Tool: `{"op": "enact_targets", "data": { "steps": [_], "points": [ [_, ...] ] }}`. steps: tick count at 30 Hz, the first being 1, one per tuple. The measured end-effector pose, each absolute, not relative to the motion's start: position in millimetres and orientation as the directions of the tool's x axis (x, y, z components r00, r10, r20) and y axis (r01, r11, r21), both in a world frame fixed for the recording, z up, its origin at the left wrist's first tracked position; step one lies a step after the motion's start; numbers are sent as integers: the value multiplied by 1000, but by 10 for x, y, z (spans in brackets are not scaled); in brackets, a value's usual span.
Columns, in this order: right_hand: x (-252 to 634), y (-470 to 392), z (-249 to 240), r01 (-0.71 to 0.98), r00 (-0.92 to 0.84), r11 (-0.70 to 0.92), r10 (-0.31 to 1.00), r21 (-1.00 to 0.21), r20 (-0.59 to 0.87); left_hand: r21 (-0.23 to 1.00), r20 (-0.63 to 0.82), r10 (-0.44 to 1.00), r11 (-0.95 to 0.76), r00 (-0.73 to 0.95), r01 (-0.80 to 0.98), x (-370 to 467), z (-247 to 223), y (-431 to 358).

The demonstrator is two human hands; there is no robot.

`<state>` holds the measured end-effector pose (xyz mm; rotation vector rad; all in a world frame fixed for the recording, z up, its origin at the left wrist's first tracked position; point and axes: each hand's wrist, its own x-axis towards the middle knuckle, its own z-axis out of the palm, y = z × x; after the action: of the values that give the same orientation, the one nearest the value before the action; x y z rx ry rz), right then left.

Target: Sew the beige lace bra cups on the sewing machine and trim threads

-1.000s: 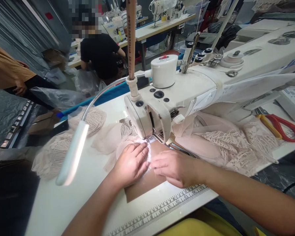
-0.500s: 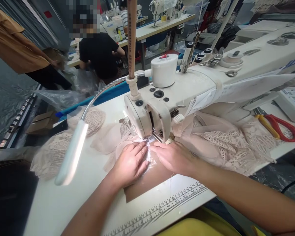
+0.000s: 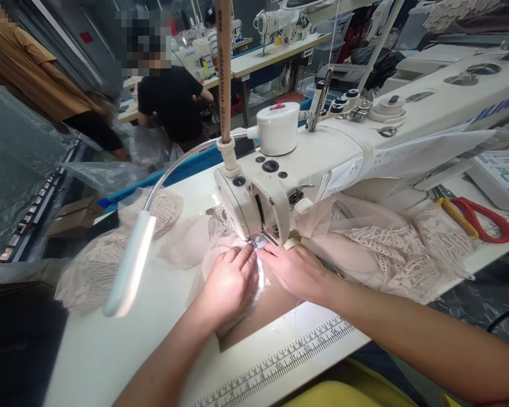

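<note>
Seen from the head: likely feeding cloth (image 3: 261, 276), under and between both hands, to the sewing machine (image 3: 236, 206) just past the fingertips. Pressing with open left hand (image 3: 228, 281); touching with right hand (image 3: 297, 272), pinching or not, cannot tell. Probably calls for slow, careful guiding.

Wore a bright yellow garment (image 3: 335, 394), smooth in places and softly creased, darker in its shaded folds. Showed dark blue cloth (image 3: 367, 355) beside it, and a small yellow piece (image 3: 449, 399) farther right. Had bare forearms (image 3: 401, 316), widening away from the wrists, and a bare left hand (image 3: 231, 280) and right hand (image 3: 299, 271).
</note>
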<state>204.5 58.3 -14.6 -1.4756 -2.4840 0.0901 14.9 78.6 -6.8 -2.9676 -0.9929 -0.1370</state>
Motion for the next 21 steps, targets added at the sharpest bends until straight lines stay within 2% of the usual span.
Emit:
{"op": "enact_targets", "data": {
  "steps": [12, 21],
  "points": [
    [2066, 574, -152, 861, -464, 483, 874, -159, 144, 25, 146, 585, -808, 798, 588, 114, -125, 827],
    [2127, 568, -181, 817, -500, 537, 841, -210, 206, 126, 147, 602, -798, 785, 589, 109, -83, 862]
  ]
}}
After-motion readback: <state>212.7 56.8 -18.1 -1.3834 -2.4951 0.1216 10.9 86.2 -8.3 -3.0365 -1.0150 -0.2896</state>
